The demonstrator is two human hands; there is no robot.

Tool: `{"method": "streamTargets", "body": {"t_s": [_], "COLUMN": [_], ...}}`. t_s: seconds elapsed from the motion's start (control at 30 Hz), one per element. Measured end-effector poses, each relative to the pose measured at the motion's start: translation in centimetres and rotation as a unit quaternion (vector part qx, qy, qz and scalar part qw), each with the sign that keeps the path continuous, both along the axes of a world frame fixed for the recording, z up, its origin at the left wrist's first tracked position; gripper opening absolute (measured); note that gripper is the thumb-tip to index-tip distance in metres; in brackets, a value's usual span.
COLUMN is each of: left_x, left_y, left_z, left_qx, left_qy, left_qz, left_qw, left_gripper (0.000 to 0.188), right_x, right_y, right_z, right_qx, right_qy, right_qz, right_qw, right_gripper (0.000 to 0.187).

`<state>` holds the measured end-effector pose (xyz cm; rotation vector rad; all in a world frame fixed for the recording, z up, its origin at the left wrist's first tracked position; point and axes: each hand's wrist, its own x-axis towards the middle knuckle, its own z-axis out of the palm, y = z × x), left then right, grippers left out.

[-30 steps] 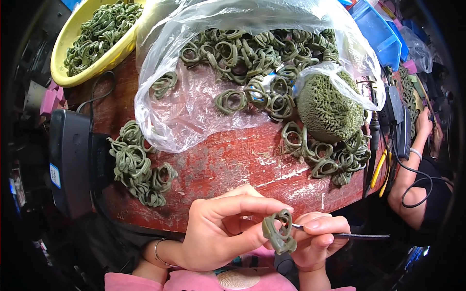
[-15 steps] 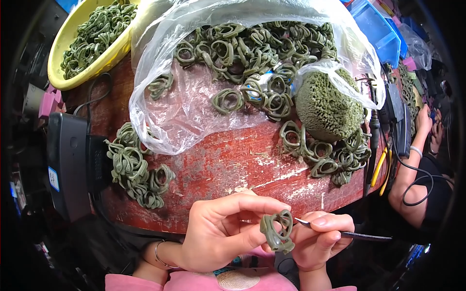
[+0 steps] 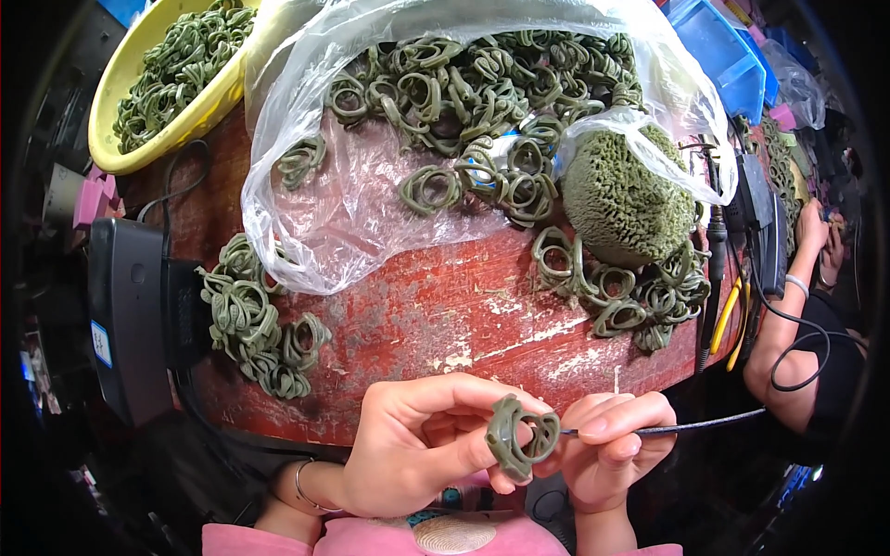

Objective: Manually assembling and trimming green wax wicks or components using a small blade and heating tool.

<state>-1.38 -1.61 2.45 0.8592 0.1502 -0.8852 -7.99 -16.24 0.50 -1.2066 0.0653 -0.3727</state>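
My left hand (image 3: pixel 408 449) pinches a dark green, wax-like ring (image 3: pixel 506 439) between thumb and fingers, just off the table's near edge. Close on its right, my right hand (image 3: pixel 604 454) grips a thin black tool (image 3: pixel 706 425) like a pencil. The tool lies nearly level, its tip touching or right beside the ring's right side; which one, I cannot tell. Similar rings lie in a clump (image 3: pixel 248 320) on the left of the table and in another clump (image 3: pixel 619 295) on the right. A larger heap (image 3: pixel 491 88) rests on a clear plastic bag (image 3: pixel 338 255).
A rough green block (image 3: pixel 621 199) stands partly under the bag. The yellow basin (image 3: pixel 104 139) at far left holds more pieces. A dark grey box (image 3: pixel 139 315) stands left, blue trays (image 3: pixel 718 56) far right, yellow-handled pliers (image 3: pixel 725 318) at the right edge. Another person's arm (image 3: pixel 788 310) is at right.
The ring has turned in my left hand and shifted slightly left. The tool's handle end has swung upward, and its tip now sits closer against the ring.
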Motion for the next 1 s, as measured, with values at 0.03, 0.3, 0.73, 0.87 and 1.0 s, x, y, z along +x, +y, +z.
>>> {"method": "streamTargets", "body": {"t_s": [0.03, 0.3, 0.73, 0.87, 1.0], "left_x": [0.0, 0.0, 0.2, 0.3, 0.2], "left_y": [0.0, 0.1, 0.5, 0.5, 0.3], "left_z": [-0.1, -0.2, -0.7, -0.4, -0.7], "left_qx": [0.0, -0.01, -0.044, 0.013, 0.05], "left_qy": [0.001, 0.002, 0.027, -0.02, -0.139], "left_qz": [0.0, -0.015, -0.045, -0.058, -0.009], "left_qw": [1.0, 1.0, 0.998, 0.998, 0.989], "left_gripper": [0.023, 0.027, 0.024, 0.023, 0.028], "right_x": [0.0, -0.4, 0.0, -0.2, -0.5], "right_y": [0.0, 0.0, 1.4, 0.5, 0.9], "right_z": [-0.2, -0.7, -0.8, -1.1, -0.3], "right_qx": [-0.017, -0.07, -0.225, -0.16, -0.184], "right_qy": [-0.011, -0.018, 0.02, -0.031, -0.013], "right_qz": [-0.013, -0.034, -0.127, -0.081, -0.108], "right_qw": [1.0, 0.997, 0.966, 0.983, 0.977], "right_gripper": [0.023, 0.028, 0.038, 0.023, 0.017]}}
